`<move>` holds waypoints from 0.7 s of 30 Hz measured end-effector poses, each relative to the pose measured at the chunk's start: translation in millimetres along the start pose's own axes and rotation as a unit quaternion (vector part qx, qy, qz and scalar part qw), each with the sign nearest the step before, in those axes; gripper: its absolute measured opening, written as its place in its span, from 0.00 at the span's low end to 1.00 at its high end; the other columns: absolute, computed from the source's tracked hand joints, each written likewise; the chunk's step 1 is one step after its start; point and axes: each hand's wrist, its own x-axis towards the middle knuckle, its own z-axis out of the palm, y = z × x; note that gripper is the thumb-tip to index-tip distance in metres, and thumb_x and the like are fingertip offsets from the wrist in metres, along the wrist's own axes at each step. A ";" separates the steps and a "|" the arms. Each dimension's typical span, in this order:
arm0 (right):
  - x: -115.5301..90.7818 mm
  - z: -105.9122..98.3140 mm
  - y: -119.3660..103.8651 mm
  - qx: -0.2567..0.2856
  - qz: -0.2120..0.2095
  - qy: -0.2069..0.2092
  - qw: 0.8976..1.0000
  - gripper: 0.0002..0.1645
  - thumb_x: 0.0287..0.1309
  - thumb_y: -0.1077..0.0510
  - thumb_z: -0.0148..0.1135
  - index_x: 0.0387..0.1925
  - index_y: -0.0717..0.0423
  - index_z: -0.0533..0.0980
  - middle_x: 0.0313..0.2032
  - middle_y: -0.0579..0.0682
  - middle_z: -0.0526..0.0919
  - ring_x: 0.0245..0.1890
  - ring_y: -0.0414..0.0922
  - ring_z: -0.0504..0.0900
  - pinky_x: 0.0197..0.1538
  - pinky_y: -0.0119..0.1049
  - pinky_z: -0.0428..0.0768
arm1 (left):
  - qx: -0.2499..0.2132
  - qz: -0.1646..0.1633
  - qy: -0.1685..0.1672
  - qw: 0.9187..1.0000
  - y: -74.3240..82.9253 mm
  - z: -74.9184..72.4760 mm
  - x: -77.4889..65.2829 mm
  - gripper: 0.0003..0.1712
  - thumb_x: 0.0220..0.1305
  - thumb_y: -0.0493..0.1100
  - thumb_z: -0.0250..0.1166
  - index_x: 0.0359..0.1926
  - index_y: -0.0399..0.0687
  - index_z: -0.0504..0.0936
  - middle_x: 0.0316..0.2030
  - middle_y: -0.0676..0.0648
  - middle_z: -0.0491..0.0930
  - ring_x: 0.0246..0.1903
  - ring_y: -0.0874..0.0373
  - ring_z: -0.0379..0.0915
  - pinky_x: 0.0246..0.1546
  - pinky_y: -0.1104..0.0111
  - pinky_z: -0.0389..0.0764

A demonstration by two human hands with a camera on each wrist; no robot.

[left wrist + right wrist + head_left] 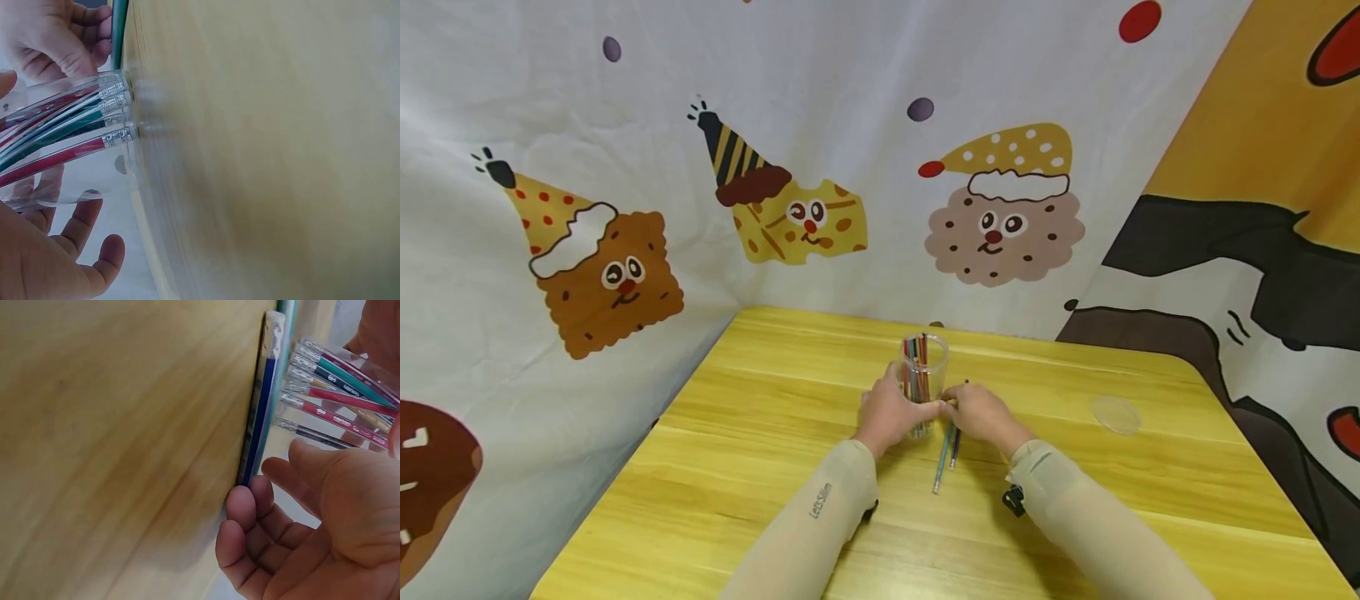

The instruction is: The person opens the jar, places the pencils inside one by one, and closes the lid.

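Observation:
A clear plastic cup (pixel 934 379) stands on the table with several pencils (pixel 916 367) in it, their eraser ends down. My left hand (pixel 891 414) grips the cup's left side, thumb across its front. To the right of the cup, a light-blue pencil (pixel 942 462) and a dark-blue pencil (pixel 261 412) lie side by side on the wood. Over their far part is my right hand (pixel 981 411), fingers loosely bent. In the right wrist view, its fingertips touch the dark-blue pencil, while the thumb stays apart from it, near the cup.
A clear round lid (pixel 1116 414) lies on the yellow wooden table (pixel 760 433), right of the hands. Behind and beside the table hangs a white cloth (pixel 865 75) printed with cartoon snacks in party hats.

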 end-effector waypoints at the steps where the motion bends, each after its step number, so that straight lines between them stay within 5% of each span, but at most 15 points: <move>1: -0.3 1.0 0.7 -0.003 0.001 -0.003 1.000 0.22 0.79 0.47 0.61 0.61 0.57 0.84 0.56 0.58 0.90 0.57 0.58 0.88 0.61 0.57 0.85 | -0.001 -0.001 -0.001 1.000 0.0 0.2 0.1 0.58 0.50 0.67 0.83 0.76 0.52 0.68 0.58 0.46 0.87 0.57 0.46 0.82 0.71 0.41 0.68; 14: -5.3 0.5 13.9 0.024 0.006 -0.003 1.000 0.14 0.69 0.53 0.73 0.49 0.58 0.86 0.44 0.53 0.90 0.40 0.46 0.87 0.47 0.45 0.88 | -0.008 -0.010 -0.008 1.000 0.0 0.9 0.5 0.51 0.53 0.65 0.82 0.72 0.56 0.70 0.52 0.49 0.88 0.52 0.49 0.81 0.66 0.42 0.72; 21: -15.3 -11.4 39.1 0.039 0.024 -0.002 0.999 0.25 0.64 0.56 0.77 0.56 0.66 0.81 0.41 0.57 0.89 0.37 0.47 0.84 0.41 0.44 0.85 | -0.011 -0.024 -0.005 1.000 -1.0 -0.1 0.6 0.54 0.53 0.66 0.82 0.75 0.58 0.68 0.55 0.49 0.87 0.55 0.46 0.79 0.63 0.42 0.78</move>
